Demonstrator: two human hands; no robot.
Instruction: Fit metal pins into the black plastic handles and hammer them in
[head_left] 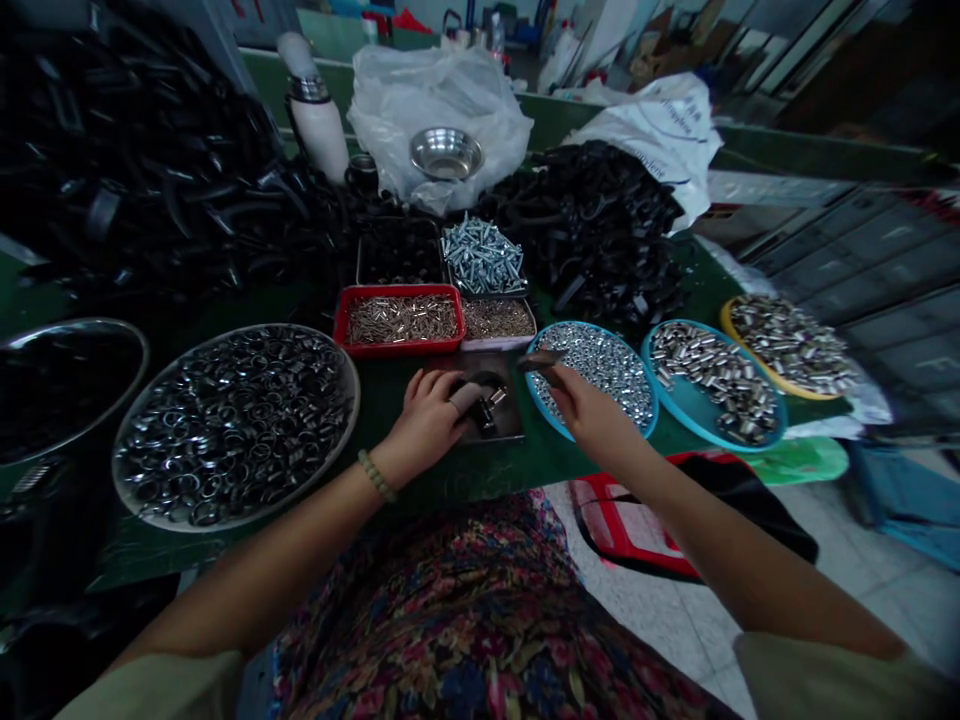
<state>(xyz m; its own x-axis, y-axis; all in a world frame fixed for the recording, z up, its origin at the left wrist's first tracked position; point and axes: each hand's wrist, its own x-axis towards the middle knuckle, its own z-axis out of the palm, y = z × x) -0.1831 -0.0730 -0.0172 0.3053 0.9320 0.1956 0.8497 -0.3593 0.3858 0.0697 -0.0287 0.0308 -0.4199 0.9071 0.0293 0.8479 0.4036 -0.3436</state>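
Observation:
My left hand [435,412] is closed on a black curved plastic part [487,382], and its thumb has a greyish wrap. The part rests over a flat metal plate [511,422] on the green table, with a small shiny metal pin [498,397] showing in it. My right hand [581,402] is over the near left rim of a blue tray of small silvery nuts [600,365]. Its fingers are pinched together at a dark brownish, blurred shape [541,358]; whether that is a held thing or wrapped fingertips I cannot tell.
Beyond the plate stand a red tray of small pins [401,320], a tray of screws [484,255] and a tray of tiny parts [499,320]. A round tray of black rings [240,430] lies left; metal sleeves fill a blue tray [720,400] right. Black parts [600,220] are heaped behind.

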